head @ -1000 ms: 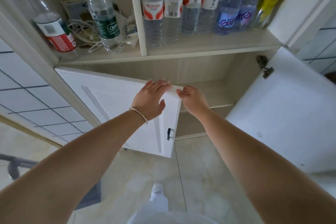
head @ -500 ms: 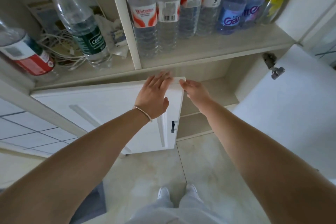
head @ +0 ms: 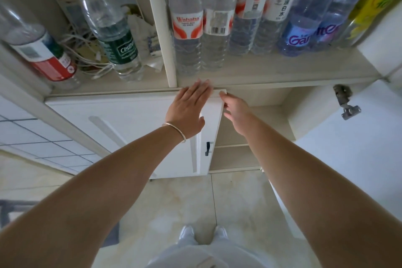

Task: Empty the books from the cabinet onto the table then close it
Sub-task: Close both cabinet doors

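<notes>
The left hand (head: 188, 109) presses flat on the nearly shut left cabinet door (head: 121, 130); the right hand (head: 236, 109), fingers loosely curled and empty, hovers beside its free edge.

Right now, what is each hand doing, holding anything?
Left hand: open, fingers straight, flat on the left cabinet door, holding nothing.
Right hand: at that door's top corner; whether it grips cannot be told.

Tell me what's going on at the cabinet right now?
A person is closing the lower cabinet. The left hand lies flat on the left door, which looks nearly shut, with the right hand at that door's free edge. The right door hangs wide open. No books show inside; water bottles stand on the shelf above.
</notes>
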